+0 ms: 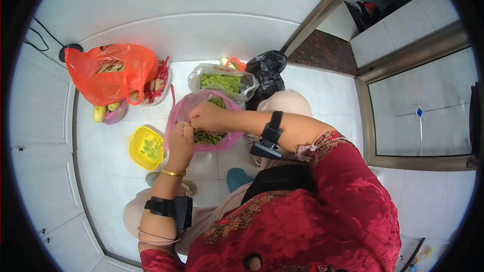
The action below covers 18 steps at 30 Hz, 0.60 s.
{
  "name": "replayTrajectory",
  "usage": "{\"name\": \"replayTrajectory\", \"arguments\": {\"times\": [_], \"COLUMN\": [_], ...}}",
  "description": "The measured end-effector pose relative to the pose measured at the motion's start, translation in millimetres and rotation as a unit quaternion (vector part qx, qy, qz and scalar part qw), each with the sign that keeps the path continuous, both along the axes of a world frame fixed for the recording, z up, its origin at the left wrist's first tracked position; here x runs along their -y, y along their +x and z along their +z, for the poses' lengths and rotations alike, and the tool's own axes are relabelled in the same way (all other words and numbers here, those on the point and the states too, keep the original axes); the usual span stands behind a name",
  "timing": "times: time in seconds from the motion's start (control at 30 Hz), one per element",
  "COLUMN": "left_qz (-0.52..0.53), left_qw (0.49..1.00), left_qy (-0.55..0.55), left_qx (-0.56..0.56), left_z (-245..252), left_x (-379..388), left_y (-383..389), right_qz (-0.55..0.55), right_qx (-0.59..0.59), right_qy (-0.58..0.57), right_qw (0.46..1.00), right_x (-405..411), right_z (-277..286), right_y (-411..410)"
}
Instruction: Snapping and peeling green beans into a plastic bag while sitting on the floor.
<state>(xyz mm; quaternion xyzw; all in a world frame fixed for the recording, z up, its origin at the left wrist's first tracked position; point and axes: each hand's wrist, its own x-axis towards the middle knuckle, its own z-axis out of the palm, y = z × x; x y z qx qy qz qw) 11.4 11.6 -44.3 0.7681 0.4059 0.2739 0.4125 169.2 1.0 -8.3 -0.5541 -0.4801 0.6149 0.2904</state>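
Observation:
My left hand (180,140) and my right hand (207,116) meet with curled fingers above the near-left part of a pink plastic bag (174,111). Between the fingertips they pinch a small bean pod, mostly hidden by the fingers. Green bean pods (210,137) fill the bag's open mouth. To the left of my left hand, a yellow plastic basket (133,150) stands on the floor with shelled green beans (152,148) in it. Just beyond the pink bag is a whitish plastic bag (195,79) holding more green produce (220,82).
A red plastic bag (111,84), red chillies (163,69) and yellowish-green vegetables (100,113) sit at the far left. A black plastic bag (266,69) stands beside my right knee (285,102). White cabinets (45,120) line the left; a metal-framed glass door (421,113) is at right.

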Motion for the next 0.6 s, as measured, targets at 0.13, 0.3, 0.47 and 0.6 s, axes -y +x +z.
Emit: {"name": "replayTrajectory", "arguments": {"times": [0.13, 0.3, 0.47, 0.6], "left_qz": [0.024, 0.132, 0.153, 0.16], "left_qw": [0.999, 0.913, 0.841, 0.824], "left_qy": [-0.043, -0.349, -0.45, -0.469], "left_qx": [-0.013, 0.165, 0.257, 0.273], "left_z": [6.7, 21.6, 36.6, 36.9], "left_x": [1.9, -2.8, -7.8, -9.4], "left_y": [-2.5, 1.5, -2.0, -2.9], "right_qz": [0.012, -0.04, -0.044, -0.013], "right_qx": [-0.005, -0.016, 0.055, 0.094], "right_qy": [-0.004, -0.011, 0.187, 0.18], "right_qw": [1.0, 0.999, 0.98, 0.979], "right_x": [-0.5, -0.9, 2.8, 5.6], "right_z": [-0.1, -0.7, -21.0, -14.0], "right_y": [-3.4, -0.4, -5.1, -5.9]}}
